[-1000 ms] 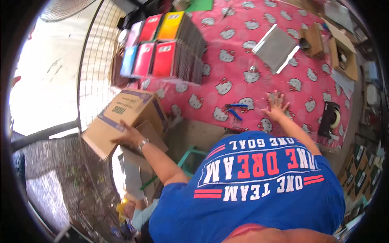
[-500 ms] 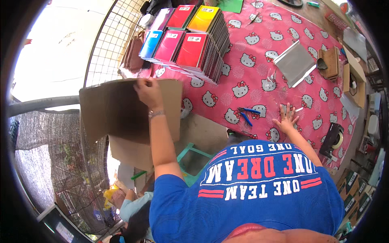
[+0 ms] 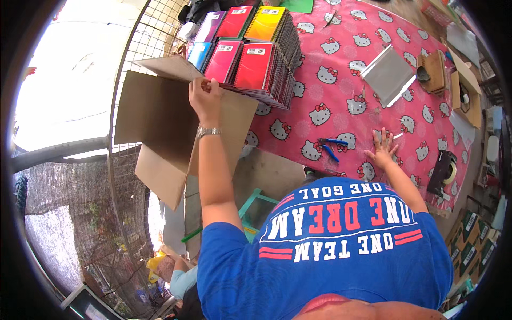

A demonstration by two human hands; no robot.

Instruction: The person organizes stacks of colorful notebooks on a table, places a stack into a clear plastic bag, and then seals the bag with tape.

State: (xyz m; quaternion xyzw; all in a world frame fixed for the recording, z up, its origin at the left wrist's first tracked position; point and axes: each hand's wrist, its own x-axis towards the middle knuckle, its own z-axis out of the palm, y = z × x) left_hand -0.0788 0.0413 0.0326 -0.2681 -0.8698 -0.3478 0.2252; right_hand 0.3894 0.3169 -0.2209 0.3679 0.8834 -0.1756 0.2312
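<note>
While your left hand [image 3: 206, 100] grips the edge of the box [image 3: 160, 114] with curled fingers, the box gapes just left of that hand, notebooks [image 3: 254, 66] stacked just beyond. Your right hand [image 3: 382, 151] lies flat, fingers spread, on the cloth [image 3: 296, 115], pliers [image 3: 335, 142] near its left. The box looks light and fairly stiff, though flaps may fold; grip a wall near a corner.

The person [image 3: 330, 272] is wearing a blue short-sleeved T-shirt [image 3: 320, 285]; bold block lettering [image 3: 341, 223] in white and red is crossing its chest in rows, paired red stripes [image 3: 276, 252] are flanking the rows, and a silver-coloured metal band [image 3: 209, 131] is encircling the left wrist [image 3: 208, 124].
</note>
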